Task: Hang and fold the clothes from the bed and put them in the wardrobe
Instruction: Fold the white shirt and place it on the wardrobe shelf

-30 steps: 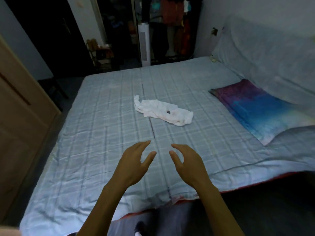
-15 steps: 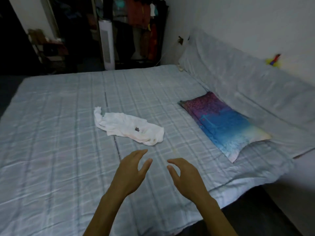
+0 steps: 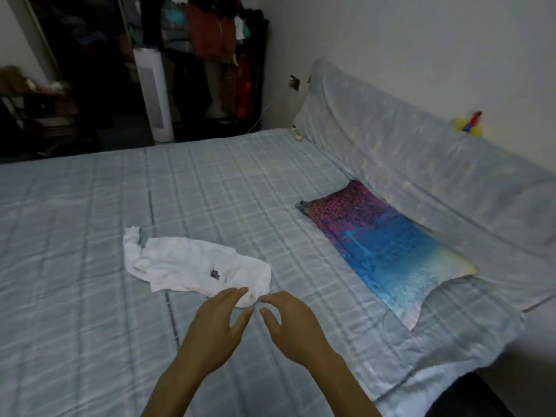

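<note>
Head view looks down on two bare forearms reaching out over the near part of a bed (image 3: 90,341) covered in a pale blue checked sheet. Both hands are empty, fingers spread and loosely curled. Left hand (image 3: 215,332) has its fingertips (image 3: 240,291) overlapping the near right end of a crumpled white garment (image 3: 192,266); whether they touch the cloth or hover just over it cannot be told. Right hand (image 3: 290,326) sits just beside the left one, thumbs almost meeting, its fingertips over the sheet just right of the garment's end.

Beyond the hands, the white garment lies bunched in a long strip on the middle of the bed, running from near right to far left, with a small dark mark (image 3: 214,274) on its upper face. To the right, well apart from it, a pillow (image 3: 388,248) shading from purple-red to blue to pale yellow lies flat near the headboard side. Behind the pillow a raised, sheet-covered bolster (image 3: 421,164) runs along the wall, with a small yellow and red toy (image 3: 468,125) on top. At the far side of the room a white tower unit (image 3: 153,94) stands in front of a dark open wardrobe (image 3: 210,40) with clothes hanging inside.
</note>
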Demonstrator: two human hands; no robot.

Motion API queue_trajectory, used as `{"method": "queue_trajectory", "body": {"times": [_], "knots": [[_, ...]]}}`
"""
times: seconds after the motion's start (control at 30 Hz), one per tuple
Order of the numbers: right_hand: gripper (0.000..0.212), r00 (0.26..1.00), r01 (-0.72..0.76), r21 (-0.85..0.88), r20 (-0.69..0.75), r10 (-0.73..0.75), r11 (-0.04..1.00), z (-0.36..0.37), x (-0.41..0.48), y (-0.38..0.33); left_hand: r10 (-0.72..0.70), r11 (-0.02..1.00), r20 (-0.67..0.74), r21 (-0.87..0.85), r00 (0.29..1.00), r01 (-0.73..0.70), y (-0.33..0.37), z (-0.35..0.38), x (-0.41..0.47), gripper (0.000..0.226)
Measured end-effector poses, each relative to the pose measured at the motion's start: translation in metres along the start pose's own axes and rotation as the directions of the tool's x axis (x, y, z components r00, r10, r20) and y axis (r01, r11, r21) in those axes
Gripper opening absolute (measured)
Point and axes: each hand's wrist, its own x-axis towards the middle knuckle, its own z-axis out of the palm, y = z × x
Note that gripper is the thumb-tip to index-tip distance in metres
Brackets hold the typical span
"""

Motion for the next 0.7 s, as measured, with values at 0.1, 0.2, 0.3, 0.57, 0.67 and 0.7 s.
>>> {"method": "queue_trajectory", "body": {"times": [0.1,0.2,0.3,0.57,0.67,0.7], "knots": [[0.034,0.997,0.032,0.022,0.066,-0.033,0.999,0.009,0.037,0.027,-0.047,0.999,0.010,0.009,0.999,0.047,-0.014,0.015,0.027,0.085],[0.033,0.988,0.014,0.044,0.154,-0.021,0.999,0.023,0.072,0.054,-0.126,0.991,0.075,-0.028,0.989,0.128,-0.026,0.031,0.047,0.080],[0.071,0.973,-0.022,0.096,0.230,-0.001,0.995,0.049,0.109,0.083,-0.211,0.977,0.129,0.011,0.969,0.212,-0.051,0.044,0.071,0.083],[0.043,0.930,-0.104,0.048,0.357,0.080,0.993,0.154,0.189,0.136,-0.416,0.908,0.214,0.157,0.884,0.389,-0.156,0.068,0.131,0.044],[0.052,0.918,-0.089,0.017,0.389,0.075,0.996,0.199,0.214,0.143,-0.456,0.888,0.231,0.191,0.860,0.419,-0.201,0.082,0.147,0.041],[0.053,0.919,-0.081,0.008,0.388,0.072,0.997,0.211,0.224,0.143,-0.469,0.881,0.241,0.205,0.850,0.427,-0.214,0.088,0.151,0.041]]}}
